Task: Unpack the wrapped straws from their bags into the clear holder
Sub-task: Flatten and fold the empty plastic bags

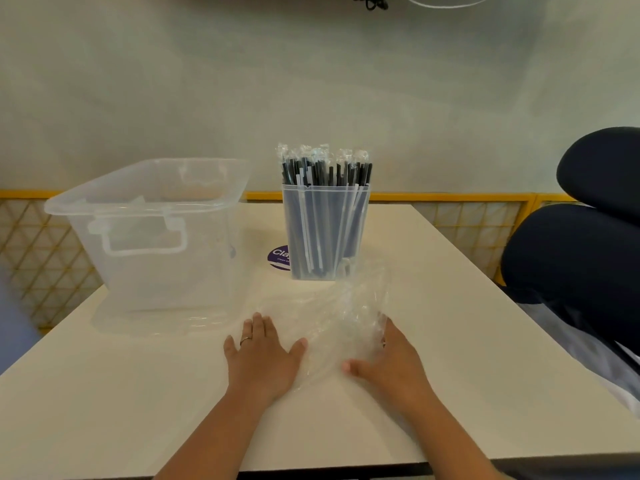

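Observation:
A clear rectangular holder [325,237] stands upright near the middle of the white table [450,358], packed with several black straws [325,168] in clear wrappers that stick out of its top. In front of it lies a crumpled clear plastic bag [339,327], apparently with no straws in it. My left hand [263,355] lies flat on the table at the bag's left edge, fingers spread. My right hand [388,358] rests on the bag's right side with relaxed fingers, the fingertips under a fold of the plastic.
A large clear plastic tub [152,237] with a handle stands at the left, with a flat clear lid under it. A purple round sticker [278,258] shows beside the holder. A dark padded chair [581,237] stands past the table's right edge. A yellow lattice rail [450,197] runs behind.

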`<action>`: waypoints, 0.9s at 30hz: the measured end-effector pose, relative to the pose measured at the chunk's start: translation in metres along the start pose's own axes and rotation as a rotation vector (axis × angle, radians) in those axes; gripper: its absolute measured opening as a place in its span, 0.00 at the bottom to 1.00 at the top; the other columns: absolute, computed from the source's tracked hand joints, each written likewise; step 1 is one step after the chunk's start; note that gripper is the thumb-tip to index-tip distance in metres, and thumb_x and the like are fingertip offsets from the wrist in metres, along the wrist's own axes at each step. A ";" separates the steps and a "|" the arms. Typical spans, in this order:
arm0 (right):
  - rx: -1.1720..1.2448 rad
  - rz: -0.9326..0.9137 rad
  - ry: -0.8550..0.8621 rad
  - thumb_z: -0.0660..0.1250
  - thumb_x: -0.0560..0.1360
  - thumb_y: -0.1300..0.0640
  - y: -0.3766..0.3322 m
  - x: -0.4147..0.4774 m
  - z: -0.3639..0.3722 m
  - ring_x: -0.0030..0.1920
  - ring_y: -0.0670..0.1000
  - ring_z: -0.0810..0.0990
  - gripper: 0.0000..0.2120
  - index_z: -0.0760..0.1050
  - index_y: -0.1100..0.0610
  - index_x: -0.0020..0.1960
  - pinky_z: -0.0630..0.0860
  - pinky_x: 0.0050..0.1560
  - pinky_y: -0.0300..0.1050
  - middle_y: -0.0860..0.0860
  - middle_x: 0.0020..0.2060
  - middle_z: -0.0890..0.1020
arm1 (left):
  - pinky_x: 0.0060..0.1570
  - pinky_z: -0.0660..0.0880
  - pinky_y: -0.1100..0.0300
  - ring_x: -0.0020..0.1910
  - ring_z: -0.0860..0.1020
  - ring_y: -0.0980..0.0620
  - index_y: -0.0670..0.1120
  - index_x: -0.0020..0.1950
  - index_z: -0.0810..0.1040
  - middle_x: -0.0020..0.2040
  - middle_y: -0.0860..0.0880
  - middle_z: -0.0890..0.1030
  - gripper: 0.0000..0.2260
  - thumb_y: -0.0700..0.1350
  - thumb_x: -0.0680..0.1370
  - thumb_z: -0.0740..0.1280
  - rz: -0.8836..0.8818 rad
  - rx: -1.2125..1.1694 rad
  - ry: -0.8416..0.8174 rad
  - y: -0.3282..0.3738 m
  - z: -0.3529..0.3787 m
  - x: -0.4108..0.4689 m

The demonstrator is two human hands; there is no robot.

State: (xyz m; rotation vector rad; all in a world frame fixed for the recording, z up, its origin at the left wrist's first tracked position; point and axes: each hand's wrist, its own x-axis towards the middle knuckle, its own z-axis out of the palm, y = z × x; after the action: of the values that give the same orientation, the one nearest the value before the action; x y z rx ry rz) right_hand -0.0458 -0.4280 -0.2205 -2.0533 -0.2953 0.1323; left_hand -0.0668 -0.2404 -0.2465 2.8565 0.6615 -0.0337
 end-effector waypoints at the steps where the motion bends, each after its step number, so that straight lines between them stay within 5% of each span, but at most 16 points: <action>1: -0.056 -0.001 0.031 0.77 0.61 0.55 0.002 0.001 -0.001 0.46 0.43 0.75 0.37 0.67 0.46 0.66 0.68 0.44 0.31 0.42 0.47 0.78 | 0.73 0.43 0.44 0.77 0.43 0.49 0.46 0.77 0.42 0.78 0.47 0.42 0.35 0.66 0.77 0.44 0.005 0.004 -0.007 0.000 0.000 0.000; 3: -0.124 -0.016 0.098 0.74 0.66 0.60 0.005 0.006 -0.009 0.35 0.40 0.74 0.28 0.72 0.49 0.63 0.68 0.35 0.27 0.42 0.36 0.76 | 0.73 0.42 0.42 0.77 0.43 0.49 0.50 0.77 0.41 0.78 0.47 0.42 0.33 0.65 0.77 0.43 0.018 0.007 -0.020 -0.001 -0.001 0.000; 5: -0.153 -0.059 0.134 0.71 0.68 0.64 0.007 0.010 -0.020 0.32 0.40 0.73 0.21 0.76 0.53 0.60 0.69 0.35 0.26 0.44 0.31 0.75 | 0.72 0.42 0.40 0.77 0.43 0.48 0.52 0.77 0.42 0.78 0.47 0.42 0.32 0.65 0.77 0.43 0.020 0.004 -0.025 -0.002 -0.001 0.000; 11: -0.379 -0.195 0.266 0.64 0.74 0.66 0.011 0.020 -0.046 0.44 0.51 0.79 0.10 0.79 0.56 0.52 0.71 0.45 0.40 0.47 0.37 0.79 | 0.72 0.42 0.40 0.77 0.42 0.48 0.53 0.77 0.42 0.78 0.47 0.41 0.32 0.66 0.77 0.43 0.014 0.018 -0.031 -0.003 -0.001 0.002; 15: -0.458 -0.248 0.403 0.64 0.74 0.68 0.013 0.025 -0.066 0.45 0.53 0.77 0.09 0.80 0.58 0.45 0.68 0.43 0.41 0.46 0.37 0.78 | 0.72 0.42 0.40 0.77 0.42 0.48 0.53 0.77 0.42 0.78 0.47 0.41 0.32 0.66 0.77 0.43 0.018 0.017 -0.028 -0.003 -0.001 0.001; 18: -0.301 -0.193 0.533 0.63 0.75 0.67 0.005 0.028 -0.092 0.45 0.53 0.78 0.09 0.78 0.56 0.43 0.67 0.40 0.38 0.46 0.39 0.78 | 0.72 0.42 0.40 0.77 0.42 0.48 0.53 0.77 0.42 0.78 0.47 0.41 0.32 0.66 0.77 0.43 0.022 0.028 -0.033 -0.003 -0.002 0.001; 21: -0.115 -0.184 0.355 0.69 0.73 0.57 -0.011 0.022 -0.095 0.44 0.50 0.77 0.04 0.76 0.51 0.47 0.68 0.38 0.27 0.45 0.41 0.78 | 0.72 0.42 0.40 0.77 0.42 0.48 0.54 0.77 0.42 0.78 0.47 0.41 0.31 0.66 0.77 0.43 0.024 0.033 -0.040 -0.004 -0.002 0.002; 23: -0.127 -0.165 0.117 0.75 0.67 0.51 -0.020 0.014 -0.076 0.45 0.47 0.76 0.17 0.74 0.45 0.54 0.69 0.42 0.29 0.44 0.45 0.76 | 0.72 0.43 0.40 0.77 0.42 0.48 0.55 0.77 0.42 0.78 0.46 0.41 0.31 0.66 0.77 0.42 0.028 0.037 -0.039 -0.004 -0.001 0.003; 25: -0.282 -0.159 -0.039 0.76 0.66 0.51 -0.018 0.009 -0.054 0.47 0.45 0.74 0.25 0.69 0.41 0.58 0.69 0.46 0.35 0.43 0.47 0.74 | 0.71 0.43 0.40 0.77 0.42 0.47 0.57 0.76 0.42 0.78 0.46 0.41 0.30 0.66 0.77 0.42 0.032 0.037 -0.043 -0.004 -0.001 0.003; 27: -0.436 -0.188 0.004 0.70 0.71 0.58 -0.011 0.014 -0.044 0.46 0.46 0.73 0.22 0.70 0.45 0.62 0.68 0.47 0.37 0.45 0.47 0.76 | 0.72 0.43 0.40 0.77 0.42 0.48 0.57 0.76 0.42 0.78 0.47 0.41 0.30 0.66 0.77 0.43 0.034 0.034 -0.042 -0.005 -0.001 0.002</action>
State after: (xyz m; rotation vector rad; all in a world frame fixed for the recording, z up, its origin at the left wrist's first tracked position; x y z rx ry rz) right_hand -0.0243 -0.4572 -0.1895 -2.4407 -0.5521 -0.0578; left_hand -0.0674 -0.2354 -0.2465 2.8905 0.6091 -0.1009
